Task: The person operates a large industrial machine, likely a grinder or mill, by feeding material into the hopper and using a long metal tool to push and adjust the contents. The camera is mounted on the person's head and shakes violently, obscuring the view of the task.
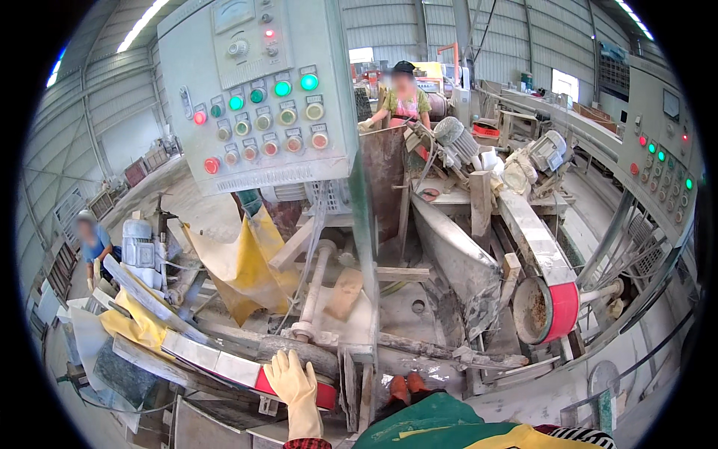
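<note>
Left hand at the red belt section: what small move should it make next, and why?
I'd probably lift the left hand slightly away from the red belt section: it is gloved and open over the belt, with nothing visibly gripped, and green lights glow on the nearer control panel, so the machine may be powered. Contact is hard to tell.

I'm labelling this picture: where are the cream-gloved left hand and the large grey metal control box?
Cream-gloved left hand (294,383): head view, back of the hand.
Large grey metal control box (259,108): head view, middle of its front panel.
</note>
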Tool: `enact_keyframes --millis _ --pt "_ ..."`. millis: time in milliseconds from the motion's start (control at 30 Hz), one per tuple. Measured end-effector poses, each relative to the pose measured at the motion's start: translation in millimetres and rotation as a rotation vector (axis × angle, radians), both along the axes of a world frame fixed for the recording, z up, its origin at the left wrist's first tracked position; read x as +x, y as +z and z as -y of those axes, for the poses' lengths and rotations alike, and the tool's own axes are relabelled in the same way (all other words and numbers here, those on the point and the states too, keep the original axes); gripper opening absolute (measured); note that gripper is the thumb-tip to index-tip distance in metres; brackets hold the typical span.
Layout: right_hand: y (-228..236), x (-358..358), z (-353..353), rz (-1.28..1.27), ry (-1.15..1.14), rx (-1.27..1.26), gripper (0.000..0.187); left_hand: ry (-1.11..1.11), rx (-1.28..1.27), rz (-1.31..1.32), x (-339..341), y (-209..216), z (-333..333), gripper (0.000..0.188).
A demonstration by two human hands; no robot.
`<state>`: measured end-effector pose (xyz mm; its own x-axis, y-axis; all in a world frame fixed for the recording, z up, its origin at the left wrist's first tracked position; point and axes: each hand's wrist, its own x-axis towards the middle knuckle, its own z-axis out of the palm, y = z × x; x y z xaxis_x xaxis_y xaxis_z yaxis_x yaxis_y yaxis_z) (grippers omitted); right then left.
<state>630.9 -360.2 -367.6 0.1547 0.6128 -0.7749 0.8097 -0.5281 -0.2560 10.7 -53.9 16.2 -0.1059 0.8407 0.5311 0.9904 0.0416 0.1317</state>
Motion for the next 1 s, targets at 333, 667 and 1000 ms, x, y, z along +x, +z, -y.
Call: enact_keyframes --millis 333,667,1000 --pt "55 -41 -64 -0.078 -0.325 0.023 0.047 -0.015 -0.012 -0.022 4 -4 8 0.055" --pt "64 -47 -86 -0.088 -0.346 0.039 0.048 -0.032 -0.028 -0.018 10 -8 13 0.056" --pt "72 -50 -94 -0.082 -0.370 0.053 0.049 -0.060 -0.042 -0.024 17 -14 16 0.057"
